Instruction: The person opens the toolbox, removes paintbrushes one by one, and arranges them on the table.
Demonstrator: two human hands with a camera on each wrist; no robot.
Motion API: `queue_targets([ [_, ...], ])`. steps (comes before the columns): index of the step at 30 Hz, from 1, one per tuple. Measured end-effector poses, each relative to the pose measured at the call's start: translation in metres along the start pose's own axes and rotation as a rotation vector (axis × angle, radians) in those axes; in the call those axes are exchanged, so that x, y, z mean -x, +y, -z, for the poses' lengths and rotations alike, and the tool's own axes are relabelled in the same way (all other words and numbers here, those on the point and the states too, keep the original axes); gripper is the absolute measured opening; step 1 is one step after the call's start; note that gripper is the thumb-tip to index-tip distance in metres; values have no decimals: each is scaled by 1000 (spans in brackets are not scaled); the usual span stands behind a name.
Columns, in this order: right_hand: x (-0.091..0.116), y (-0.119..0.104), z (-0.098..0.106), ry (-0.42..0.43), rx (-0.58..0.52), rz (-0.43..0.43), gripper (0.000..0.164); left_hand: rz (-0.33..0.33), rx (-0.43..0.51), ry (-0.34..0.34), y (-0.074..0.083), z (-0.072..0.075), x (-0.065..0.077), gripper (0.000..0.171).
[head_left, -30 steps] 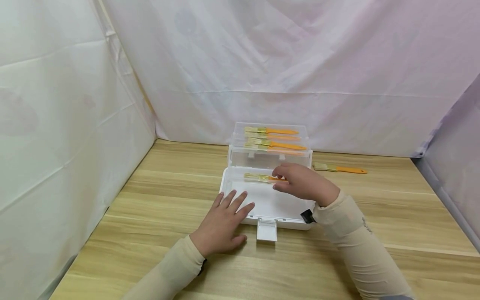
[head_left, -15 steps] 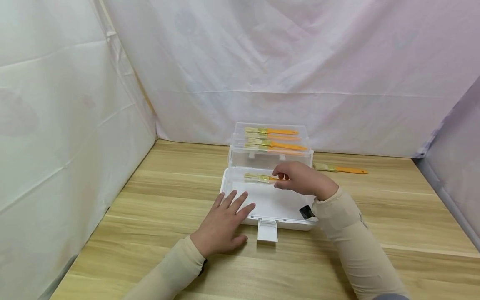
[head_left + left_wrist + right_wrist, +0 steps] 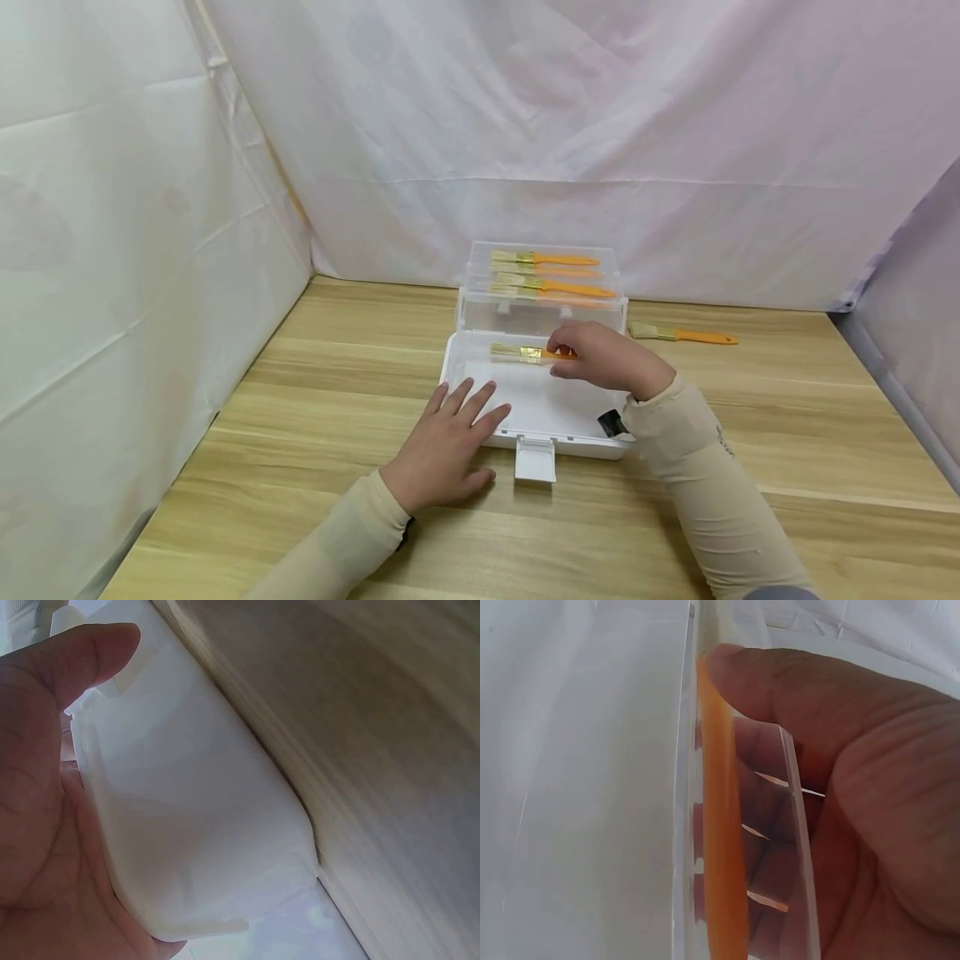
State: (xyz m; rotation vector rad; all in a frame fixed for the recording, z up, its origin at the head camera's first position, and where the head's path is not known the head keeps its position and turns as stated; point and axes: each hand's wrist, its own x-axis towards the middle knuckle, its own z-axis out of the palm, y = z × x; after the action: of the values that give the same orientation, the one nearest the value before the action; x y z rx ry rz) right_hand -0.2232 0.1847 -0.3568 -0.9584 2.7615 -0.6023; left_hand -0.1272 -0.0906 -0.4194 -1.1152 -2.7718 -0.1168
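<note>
A white box (image 3: 525, 400) with a clear lidded upper part (image 3: 483, 317) stands open on the wooden table. At its back, the right hand (image 3: 611, 360) pinches the orange handle of a paintbrush (image 3: 517, 353), whose pale bristles point left. In the right wrist view the thumb presses on the handle (image 3: 724, 825), and the other fingers show through a clear wall. The left hand (image 3: 446, 446) rests spread across the box's front left corner, fingers nearly straight. In the left wrist view its thumb lies along the box's white side (image 3: 195, 795).
Two orange-handled paintbrushes, a rear one (image 3: 566, 260) and a front one (image 3: 577, 289), lie in the clear upper part, with reflections below. Another paintbrush (image 3: 682, 335) lies on the table to the right. A white latch flap (image 3: 536, 460) hangs forward. Cloth walls (image 3: 600, 150) surround the table.
The right hand's fingertips have come slightly closer together around the paintbrush handle, and more orange shows between them. The left hand and the box have stayed in place.
</note>
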Motion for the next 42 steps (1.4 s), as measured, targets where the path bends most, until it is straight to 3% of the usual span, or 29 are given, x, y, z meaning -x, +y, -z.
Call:
queue_targets([
  [19, 4, -2, 5, -1, -78, 3, 5, 5, -10, -29, 0, 1, 0, 81],
  [42, 8, -3, 7, 67, -114, 38, 14, 11, -7, -44, 1, 2, 0, 81],
])
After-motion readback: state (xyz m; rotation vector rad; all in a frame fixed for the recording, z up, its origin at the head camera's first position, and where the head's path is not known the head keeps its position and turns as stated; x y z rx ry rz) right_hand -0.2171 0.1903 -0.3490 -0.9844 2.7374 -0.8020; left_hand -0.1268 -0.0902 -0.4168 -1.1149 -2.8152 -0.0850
